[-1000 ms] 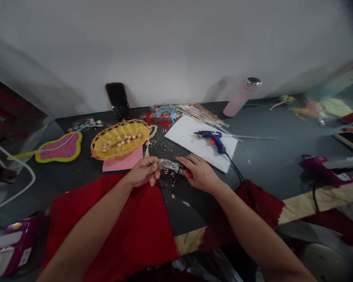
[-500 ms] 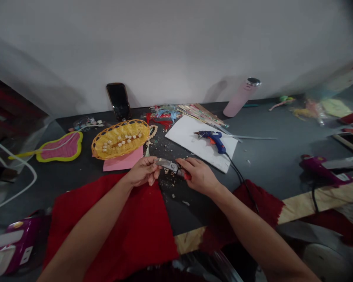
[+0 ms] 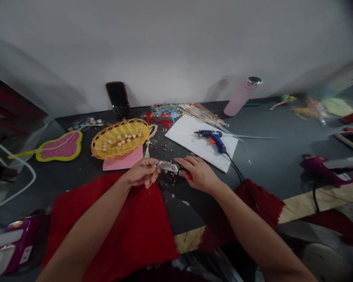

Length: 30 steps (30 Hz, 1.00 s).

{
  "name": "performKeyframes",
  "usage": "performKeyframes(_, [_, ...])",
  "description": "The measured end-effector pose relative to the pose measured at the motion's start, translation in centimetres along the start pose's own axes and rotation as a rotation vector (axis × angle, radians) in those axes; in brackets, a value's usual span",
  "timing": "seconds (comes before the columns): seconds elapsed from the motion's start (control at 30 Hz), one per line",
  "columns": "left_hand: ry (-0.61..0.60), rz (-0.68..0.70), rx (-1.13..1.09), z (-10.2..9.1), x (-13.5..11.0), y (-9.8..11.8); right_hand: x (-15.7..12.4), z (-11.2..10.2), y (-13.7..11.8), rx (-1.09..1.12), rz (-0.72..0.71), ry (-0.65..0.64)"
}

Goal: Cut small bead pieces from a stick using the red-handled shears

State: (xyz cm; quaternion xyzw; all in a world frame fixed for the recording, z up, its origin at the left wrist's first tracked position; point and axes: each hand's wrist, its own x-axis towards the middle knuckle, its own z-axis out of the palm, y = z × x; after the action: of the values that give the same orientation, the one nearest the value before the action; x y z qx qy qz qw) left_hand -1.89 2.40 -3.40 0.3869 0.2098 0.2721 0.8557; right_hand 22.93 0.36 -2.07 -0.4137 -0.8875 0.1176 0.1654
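Observation:
My right hand (image 3: 200, 174) is closed around the red handles of pruning shears (image 3: 168, 167). The metal jaws of the shears point left, toward my other hand. My left hand (image 3: 143, 172) pinches with thumb and fingers right at the jaw tip; a small pale bit shows there, too small to name. Beneath the jaws, small pale crumbs (image 3: 173, 196) are scattered over the dark tabletop. Just beyond my left hand stands a yellow woven basket (image 3: 111, 148) with a row of small pale pieces in it.
A blue glue gun (image 3: 213, 140) lies on a white board (image 3: 182, 129), its cord running toward me. Red cloth (image 3: 129, 231) covers the near left. A phone (image 3: 118, 100) and a pink bottle (image 3: 239, 100) lean by the wall. Pink paper (image 3: 123, 159) lies under the basket.
The shears have turned slightly in my right hand, so their jaws look brighter and a little shifted. Both hands stay in almost the same place.

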Motion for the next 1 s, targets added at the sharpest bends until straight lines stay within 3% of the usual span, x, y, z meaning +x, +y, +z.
performKeyframes(0.17, [0.049, -0.001, 0.046, -0.4, -0.1, -0.2, -0.1, 0.1, -0.6, -0.011, 0.039, -0.022])
performKeyframes(0.37, [0.218, 0.076, 0.078, -0.3, 0.4, -0.8, -0.2, 0.1, -1.4, -0.066, 0.146, -0.016])
performKeyframes(0.83, [0.429, 0.205, 0.073, 1.1, 1.4, -0.7, 0.0, 0.4, -0.7, -0.141, 0.160, 0.043])
performKeyframes(1.0, [0.410, 0.159, 0.086, 1.2, 1.3, -0.7, 0.0, 0.0, -0.8, -0.141, 0.142, 0.011])
